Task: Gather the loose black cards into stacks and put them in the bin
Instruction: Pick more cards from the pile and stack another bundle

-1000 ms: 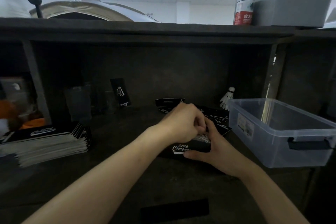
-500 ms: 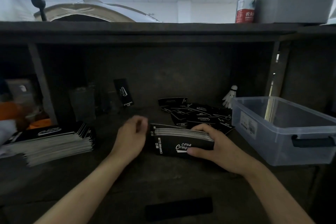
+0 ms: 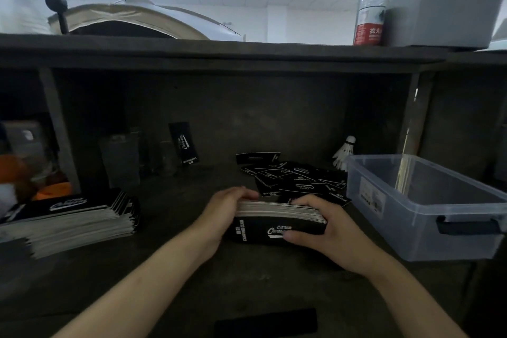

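We are working on a dark surface [image 3: 164, 277] under a shelf, with the clear bin [image 3: 428, 211] sitting empty at its right edge so the cards travel only a short way. A finished pile [image 3: 68, 219] is waiting at the left edge. Mid-surface, we are squaring a stack [image 3: 277, 223] on its long edge: left hand [image 3: 222, 214] pressing one end, right hand [image 3: 326, 230] clamping the other. Loose cards [image 3: 296, 178] are lying just behind, toward the back edge.
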A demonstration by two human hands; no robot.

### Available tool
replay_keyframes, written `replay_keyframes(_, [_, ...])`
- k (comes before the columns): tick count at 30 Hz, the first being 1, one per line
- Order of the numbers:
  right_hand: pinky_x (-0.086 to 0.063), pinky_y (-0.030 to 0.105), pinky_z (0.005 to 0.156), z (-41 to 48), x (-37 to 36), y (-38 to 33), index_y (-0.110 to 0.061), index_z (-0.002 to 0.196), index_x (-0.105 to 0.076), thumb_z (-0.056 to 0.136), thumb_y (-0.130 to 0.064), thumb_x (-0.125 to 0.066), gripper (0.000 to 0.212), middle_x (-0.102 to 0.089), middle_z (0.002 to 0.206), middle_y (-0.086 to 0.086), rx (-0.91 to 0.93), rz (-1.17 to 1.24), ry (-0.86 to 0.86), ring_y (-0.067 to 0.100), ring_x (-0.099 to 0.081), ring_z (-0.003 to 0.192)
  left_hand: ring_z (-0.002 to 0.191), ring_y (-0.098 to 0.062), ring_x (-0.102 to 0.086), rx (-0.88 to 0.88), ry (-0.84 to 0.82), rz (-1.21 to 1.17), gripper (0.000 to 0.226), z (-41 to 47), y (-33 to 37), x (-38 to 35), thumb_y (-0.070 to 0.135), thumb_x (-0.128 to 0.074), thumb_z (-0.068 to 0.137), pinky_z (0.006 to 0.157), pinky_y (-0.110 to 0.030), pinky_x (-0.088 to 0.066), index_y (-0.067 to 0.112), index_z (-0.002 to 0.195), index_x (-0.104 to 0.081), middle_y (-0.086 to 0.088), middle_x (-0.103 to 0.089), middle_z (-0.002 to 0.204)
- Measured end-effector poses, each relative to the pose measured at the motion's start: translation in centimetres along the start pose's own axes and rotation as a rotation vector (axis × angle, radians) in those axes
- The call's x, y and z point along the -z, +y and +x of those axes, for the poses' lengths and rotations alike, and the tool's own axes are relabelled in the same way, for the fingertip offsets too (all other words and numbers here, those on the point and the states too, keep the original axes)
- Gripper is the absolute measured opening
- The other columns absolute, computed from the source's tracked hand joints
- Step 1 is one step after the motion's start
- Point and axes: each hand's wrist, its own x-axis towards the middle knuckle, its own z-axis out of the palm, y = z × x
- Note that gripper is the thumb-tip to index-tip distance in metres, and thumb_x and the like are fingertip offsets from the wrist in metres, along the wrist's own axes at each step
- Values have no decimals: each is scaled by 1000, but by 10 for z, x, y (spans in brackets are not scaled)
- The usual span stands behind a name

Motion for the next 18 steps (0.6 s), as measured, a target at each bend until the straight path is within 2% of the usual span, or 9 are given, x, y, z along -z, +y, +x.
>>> replay_keyframes(2, [-54, 18, 84, -9, 17, -1, -29, 114, -67, 82, -26, -82, 35, -72, 111, -13, -20, 41, 33, 3, -69, 103, 95, -19, -69, 7, -2, -15, 26, 19, 1, 6, 26, -48, 104, 88, -32, -53, 12, 107, -70, -6, -74, 104])
replay_keyframes(4, [-54, 18, 83, -18, 35, 2, -36, 112, -67, 80, -32, -82, 36, -71, 111, -17, -50, 54, 103, 1, -68, 102, 101, -15, -68, -77, 35, 234, 17, 46, -3, 2, 28, -61, 98, 96, -34, -53, 18, 110, -68, -3, -73, 111])
replay_keyframes(5, [-55, 17, 81, -22, 41, 5, -37, 110, -66, 78, -34, -82, 36, -71, 110, -19, -56, 41, 146, 0, -68, 100, 107, -15, -66, -126, 24, 396, 26, 61, -7, -5, 33, -66, 94, 101, -34, -50, 19, 116, -66, -2, -71, 117])
replay_keyframes(7, [-56, 18, 79, -25, 43, 10, -39, 106, -67, 75, -36, -83, 35, -69, 107, -20, -94, 39, 173, -1, -68, 97, 130, -21, -53, -183, -42, 666, 63, 88, -7, -23, 48, -72, 87, 109, -31, -41, 18, 138, -52, -5, -56, 141])
replay_keyframes(9, [-56, 19, 79, -27, 37, 13, -43, 96, -67, 75, -33, -85, 31, -70, 105, -20, -85, 14, 145, 1, -69, 96, 151, -26, -22, -260, -179, 870, 100, 112, -5, -43, 63, -76, 75, 122, -40, -24, 25, 155, -28, -5, -25, 163])
replay_keyframes(12, [-51, 10, 74, -23, 33, 17, -45, 89, -64, 75, -16, -89, 40, -73, 98, -19, -36, -59, 171, 0, -70, 90, 155, -20, 8, -395, -315, 1117, 114, 151, -4, -62, 73, -72, 70, 125, -45, -3, 34, 159, -14, 4, 2, 169])
replay_keyframes(14, [-51, 9, 74, -21, 34, 23, -39, 89, -66, 73, -14, -90, 38, -74, 94, -17, -35, -76, 193, 0, -70, 87, 155, -17, 5, -445, -412, 1177, 103, 171, -4, -72, 75, -64, 77, 126, -44, -6, 36, 159, -16, 6, -1, 169])
replay_keyframes(16, [-51, 9, 73, -20, 31, 26, -30, 91, -68, 71, -13, -91, 35, -75, 87, -17, -25, -97, 207, 1, -71, 84, 153, -19, -20, -533, -468, 1243, 81, 186, -3, -79, 70, -52, 89, 123, -41, -22, 35, 157, -25, 1, -22, 166])
replay_keyframes(18, [-52, 10, 73, -16, 28, 27, -26, 93, -69, 70, -15, -91, 34, -75, 85, -17, -15, -113, 228, 0, -72, 83, 136, -26, -49, -692, -411, 1432, 58, 198, -1, -85, 52, -43, 102, 110, -39, -42, 29, 155, -33, -5, -47, 152])
